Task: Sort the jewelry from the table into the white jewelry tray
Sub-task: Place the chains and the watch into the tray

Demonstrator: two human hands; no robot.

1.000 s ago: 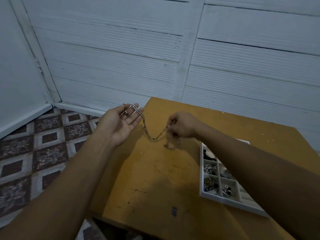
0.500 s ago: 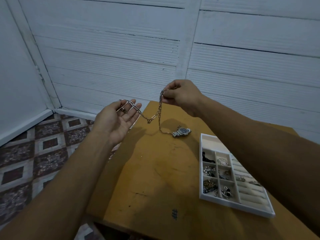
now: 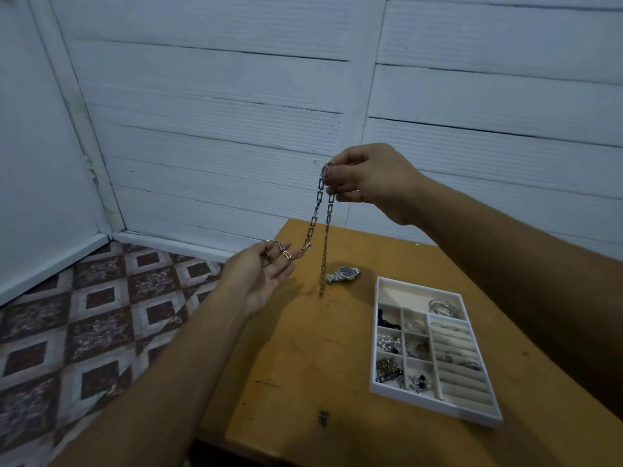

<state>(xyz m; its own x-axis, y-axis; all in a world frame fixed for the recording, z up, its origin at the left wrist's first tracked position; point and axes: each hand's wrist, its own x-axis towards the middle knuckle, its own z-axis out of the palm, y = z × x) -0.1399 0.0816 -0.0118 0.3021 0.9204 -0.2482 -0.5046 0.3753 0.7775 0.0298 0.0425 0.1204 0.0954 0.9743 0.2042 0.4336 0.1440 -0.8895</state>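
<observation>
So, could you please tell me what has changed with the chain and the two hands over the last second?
The right hand, pinching the chain, has risen well above the table, so the chain now hangs in two strands, one end dangling free. The left hand stays open, palm up, the chain's other end draped across it. The watch and white jewelry tray lie where they were.

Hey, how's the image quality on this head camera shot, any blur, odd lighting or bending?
Head view: dim, bluish light; wide-angle bending curves the wall planks; soft arm shadows fall on the wooden table; links of the chain read clearly; small pieces in the white jewelry tray are too soft to identify.
</observation>
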